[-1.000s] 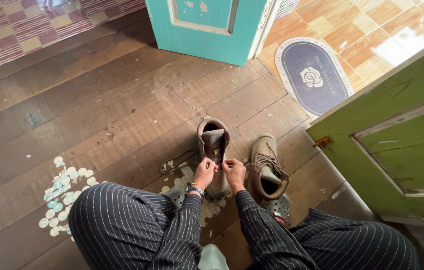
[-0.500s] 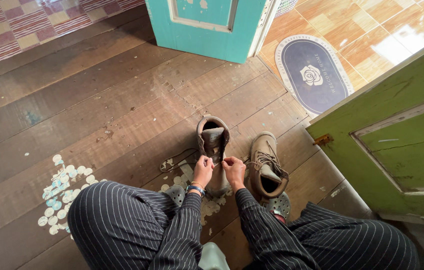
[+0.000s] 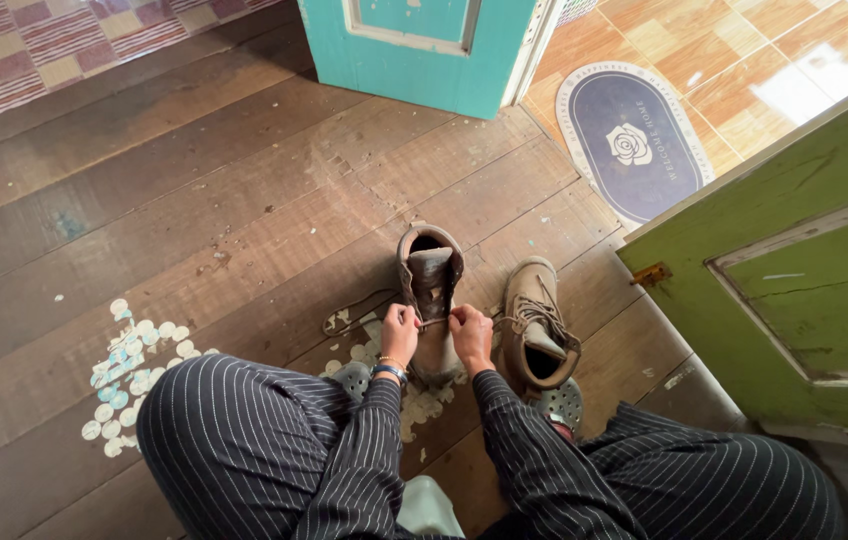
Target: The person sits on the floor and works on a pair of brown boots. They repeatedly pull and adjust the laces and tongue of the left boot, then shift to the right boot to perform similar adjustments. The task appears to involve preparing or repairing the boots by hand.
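Two boots on floor: left boot between both hands; right boot beside it; doormat beyond.

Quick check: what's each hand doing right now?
Left hand: closed, pinching a lace of the left boot.
Right hand: closed, pinching the same lace's other end.

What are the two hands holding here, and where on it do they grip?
Both the left hand and right hand pinch the lace of the left-side tan boot, stretched between them across its open front.
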